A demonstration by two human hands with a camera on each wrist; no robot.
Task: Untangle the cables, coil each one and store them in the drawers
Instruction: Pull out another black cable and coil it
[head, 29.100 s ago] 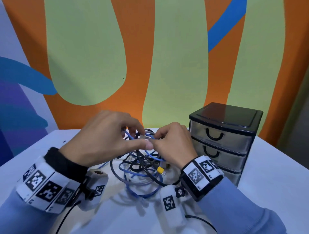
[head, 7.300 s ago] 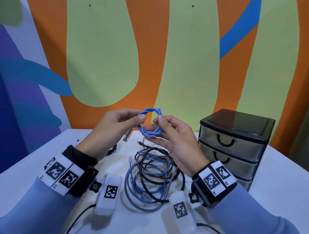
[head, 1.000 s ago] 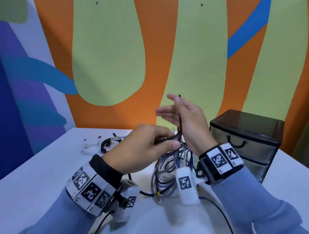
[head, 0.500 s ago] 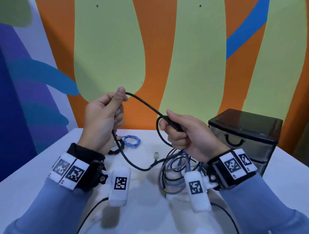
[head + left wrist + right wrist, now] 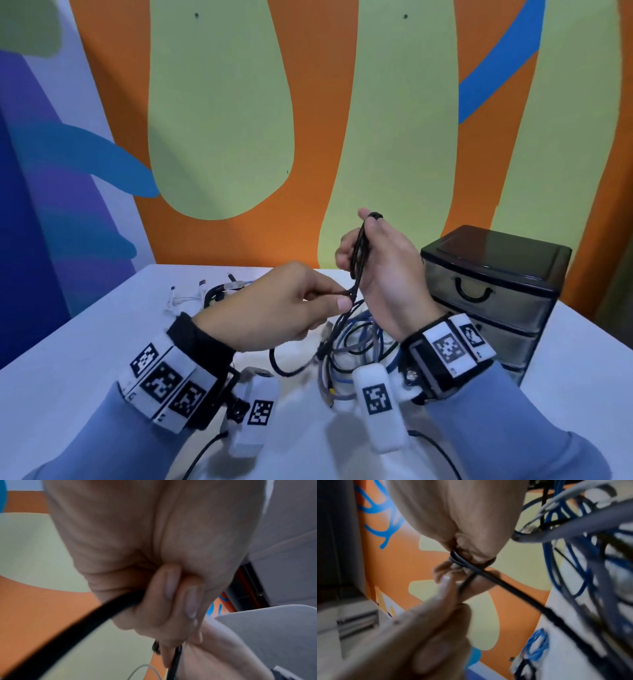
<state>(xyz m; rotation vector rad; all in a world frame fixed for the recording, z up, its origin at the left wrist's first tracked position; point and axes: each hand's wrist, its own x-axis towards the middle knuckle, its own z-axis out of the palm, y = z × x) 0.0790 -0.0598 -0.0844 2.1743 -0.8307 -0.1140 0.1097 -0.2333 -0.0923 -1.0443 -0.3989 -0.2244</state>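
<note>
My right hand (image 5: 363, 240) is raised above the table and grips a few upright loops of a black cable (image 5: 359, 260). The loops wrap round its fingers in the right wrist view (image 5: 458, 559). My left hand (image 5: 337, 298) pinches the same black cable (image 5: 85, 622) just below and left of the right hand. From there the cable drops into a tangle of blue, grey and black cables (image 5: 356, 346) on the white table (image 5: 85, 359). A black three-drawer unit (image 5: 493, 291) stands to the right, its drawers closed.
A white cable (image 5: 181, 298) and a coiled black cable (image 5: 214, 294) lie at the back left of the table. A small coiled blue cable (image 5: 537, 647) lies beside them, hidden by my left hand in the head view. A painted wall is close behind.
My left hand has come down and to the right from a raised, stretched-out hold, bringing the black cable to the right hand. The right hand has risen, with cable loops in its fingers.
</note>
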